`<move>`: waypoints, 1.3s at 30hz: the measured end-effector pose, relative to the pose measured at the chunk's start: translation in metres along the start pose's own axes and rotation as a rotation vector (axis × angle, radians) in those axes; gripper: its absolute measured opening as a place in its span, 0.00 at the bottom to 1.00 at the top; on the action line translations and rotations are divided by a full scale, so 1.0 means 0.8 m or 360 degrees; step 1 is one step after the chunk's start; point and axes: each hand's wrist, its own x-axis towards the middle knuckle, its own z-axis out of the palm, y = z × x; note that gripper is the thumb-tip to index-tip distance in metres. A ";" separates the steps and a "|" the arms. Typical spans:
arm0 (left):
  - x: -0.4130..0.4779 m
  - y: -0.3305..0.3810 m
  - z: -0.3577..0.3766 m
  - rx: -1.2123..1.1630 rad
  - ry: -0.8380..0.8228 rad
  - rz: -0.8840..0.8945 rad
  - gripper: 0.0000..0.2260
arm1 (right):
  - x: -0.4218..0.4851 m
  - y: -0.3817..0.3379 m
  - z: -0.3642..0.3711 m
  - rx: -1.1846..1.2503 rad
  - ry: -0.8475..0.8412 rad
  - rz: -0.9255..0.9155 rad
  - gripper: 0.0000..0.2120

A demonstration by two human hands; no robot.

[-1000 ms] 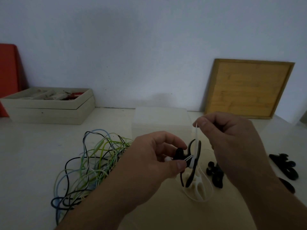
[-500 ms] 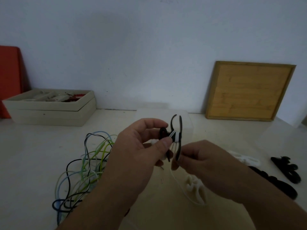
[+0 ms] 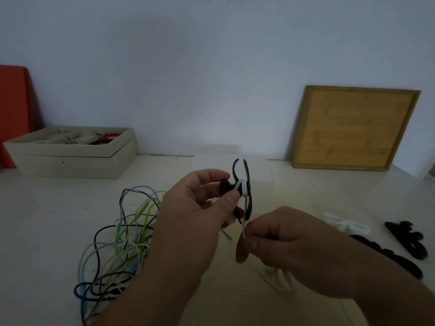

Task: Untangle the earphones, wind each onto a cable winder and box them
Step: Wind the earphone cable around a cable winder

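Note:
My left hand [image 3: 197, 215] holds a black cable winder [image 3: 244, 182] upright above the table, thumb and fingers pinching its left end. A few turns of white earphone cable [image 3: 243, 187] sit around its middle. My right hand [image 3: 282, 241] is below and to the right, pinching the same white cable just under the winder; the rest of the cable hangs down to the table under that hand. A tangle of green, pale blue, black and white earphone cables [image 3: 117, 243] lies to the left. A translucent white box [image 3: 259, 168] stands behind the winder.
Spare winders lie at the right: a white one [image 3: 346, 225] and black ones [image 3: 407, 238]. A beige compartment box [image 3: 70, 154] with small items stands at the back left beside a red board [image 3: 14, 114]. A wooden tray [image 3: 355, 128] leans against the wall.
My right hand has swung from above the winder down to below it, carrying the white cable around. My left hand has lifted the winder slightly higher and farther from me.

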 end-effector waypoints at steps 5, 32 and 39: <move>0.001 -0.005 -0.001 0.0067 -0.0021 0.0011 0.09 | -0.001 -0.002 0.001 0.0118 -0.0001 -0.0048 0.12; 0.000 0.005 -0.002 -0.0072 -0.0230 0.0022 0.10 | 0.006 0.001 0.002 0.0056 0.0515 0.0321 0.17; 0.008 -0.002 -0.008 -0.0042 0.0061 0.0066 0.09 | 0.011 -0.006 0.020 0.0126 0.0313 0.0189 0.17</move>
